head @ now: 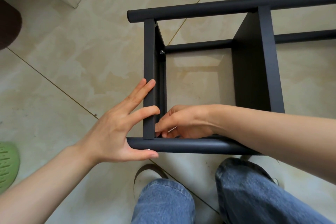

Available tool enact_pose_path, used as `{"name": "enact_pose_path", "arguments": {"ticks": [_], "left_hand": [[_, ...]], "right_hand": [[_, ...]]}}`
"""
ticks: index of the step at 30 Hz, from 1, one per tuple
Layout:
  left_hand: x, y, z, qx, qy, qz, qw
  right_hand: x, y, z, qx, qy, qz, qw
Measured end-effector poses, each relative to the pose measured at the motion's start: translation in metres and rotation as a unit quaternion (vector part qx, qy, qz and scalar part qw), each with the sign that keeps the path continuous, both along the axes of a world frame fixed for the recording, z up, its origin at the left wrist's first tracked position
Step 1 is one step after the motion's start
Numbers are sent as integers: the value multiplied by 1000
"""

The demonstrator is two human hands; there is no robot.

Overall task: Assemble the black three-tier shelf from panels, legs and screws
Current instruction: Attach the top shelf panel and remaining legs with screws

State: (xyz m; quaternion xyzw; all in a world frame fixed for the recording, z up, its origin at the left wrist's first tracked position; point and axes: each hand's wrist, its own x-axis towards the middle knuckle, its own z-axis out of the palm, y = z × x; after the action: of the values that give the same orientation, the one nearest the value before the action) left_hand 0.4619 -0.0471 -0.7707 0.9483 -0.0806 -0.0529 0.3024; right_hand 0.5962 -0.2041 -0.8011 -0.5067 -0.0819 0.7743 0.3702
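Head view: black shelf (254,71) on its side on tiled floor (72,60), 2 panels and 4 round legs visible. Left hand (116,129) fingers straight, spread against end panel (149,78) and near leg (190,146). Right hand (180,122) fingers curled at inside corner; what it pinches can't be told. 1 screw (161,52) visible at far corner.

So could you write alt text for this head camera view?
A person's left hand steadies a black shelf lying on its side on a tiled floor, while the right hand works inside the corner where a panel meets the near leg.
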Motion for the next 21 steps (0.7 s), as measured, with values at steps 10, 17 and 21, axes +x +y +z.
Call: {"name": "enact_pose_path", "arguments": {"ticks": [10, 17, 21], "left_hand": [[0, 1, -2, -1, -7, 0, 1000], [0, -1, -1, 0, -12, 2, 1000], [0, -1, 1, 1, -8, 7, 1000]], "right_hand": [[5, -2, -1, 3, 29, 5, 1000], [-2, 2, -3, 11, 5, -8, 1000], [4, 0, 1, 9, 19, 13, 1000]]}}
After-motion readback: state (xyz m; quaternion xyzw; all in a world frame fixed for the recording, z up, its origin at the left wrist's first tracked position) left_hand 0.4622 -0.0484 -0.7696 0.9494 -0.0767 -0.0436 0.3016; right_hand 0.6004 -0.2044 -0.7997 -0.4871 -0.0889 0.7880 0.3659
